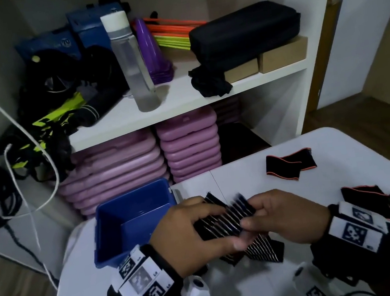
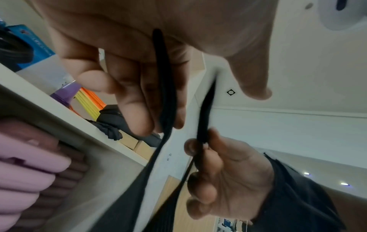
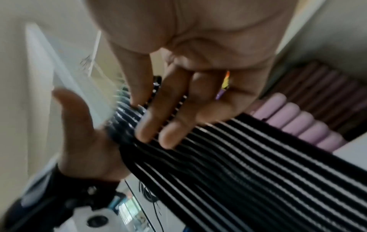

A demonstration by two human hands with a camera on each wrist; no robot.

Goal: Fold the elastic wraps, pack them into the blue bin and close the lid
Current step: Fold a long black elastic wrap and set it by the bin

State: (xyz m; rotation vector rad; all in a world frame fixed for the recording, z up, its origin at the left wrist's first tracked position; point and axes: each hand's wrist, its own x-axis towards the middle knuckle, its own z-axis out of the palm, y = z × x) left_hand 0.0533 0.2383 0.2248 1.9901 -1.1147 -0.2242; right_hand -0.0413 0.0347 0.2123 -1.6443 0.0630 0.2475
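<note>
Both hands hold a black elastic wrap with white stripes (image 1: 227,222) just above the white table, right of the open blue bin (image 1: 114,228). My left hand (image 1: 208,219) grips its left part, fingers on top. My right hand (image 1: 256,215) pinches the other layer. In the left wrist view the wrap (image 2: 164,94) runs edge-on along the left fingers (image 2: 139,109), and the right hand (image 2: 228,172) pinches a second layer. In the right wrist view the right fingers (image 3: 174,125) lie on the stripes (image 3: 258,164). No wrap is visible in the bin. No lid can be made out.
Two black wraps with orange edges lie on the table (image 1: 251,290), one at the far right (image 1: 289,165) and one near my right wrist (image 1: 367,199). Behind stands a white shelf with a clear bottle (image 1: 130,63), a black case (image 1: 244,31) and stacked pink mats (image 1: 188,146). Cables hang at left (image 1: 20,141).
</note>
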